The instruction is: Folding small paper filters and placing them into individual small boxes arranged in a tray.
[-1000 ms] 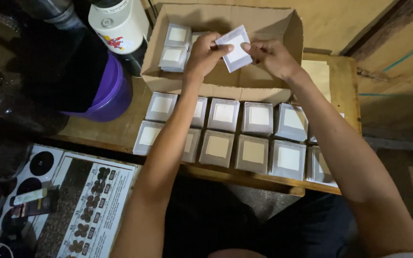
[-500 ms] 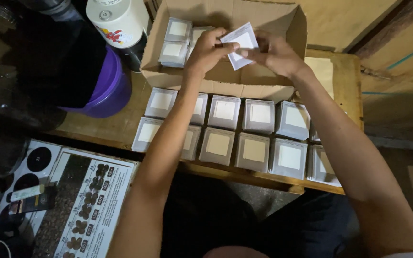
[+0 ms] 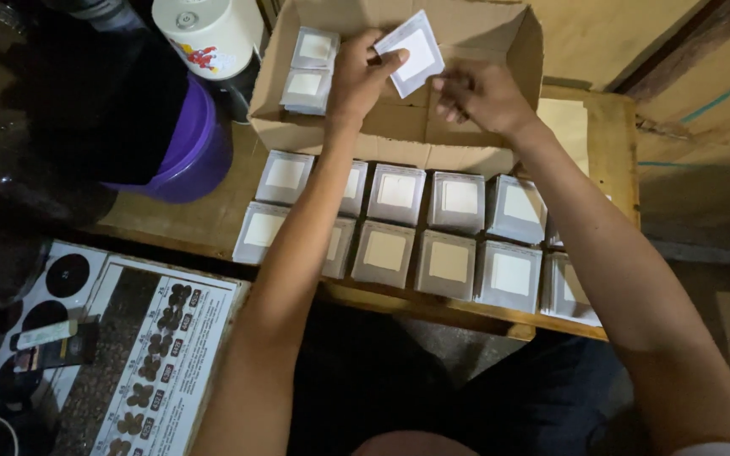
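My left hand [image 3: 358, 78] holds a small flat white packet [image 3: 416, 52] by its left edge, above an open cardboard box [image 3: 399, 143]. My right hand [image 3: 482, 97] hovers just right of the packet, fingers curled and apart from it, holding nothing. Two small grey-and-white square boxes [image 3: 307, 69] sit in the back left corner of the cardboard box. Two rows of several similar small square boxes [image 3: 433, 228] stand on the wooden table [image 3: 179, 215] in front of the cardboard box, under my forearms.
A purple bucket [image 3: 192, 148] with dark cloth sits at the left, a white cylindrical container [image 3: 204, 38] behind it. A printed sheet with dark shapes [image 3: 154, 355] lies at lower left. A wooden wall [image 3: 703, 110] is on the right.
Both hands held the packet a second ago. Now my right hand has let go and drawn slightly right, and my left hand alone holds the packet.
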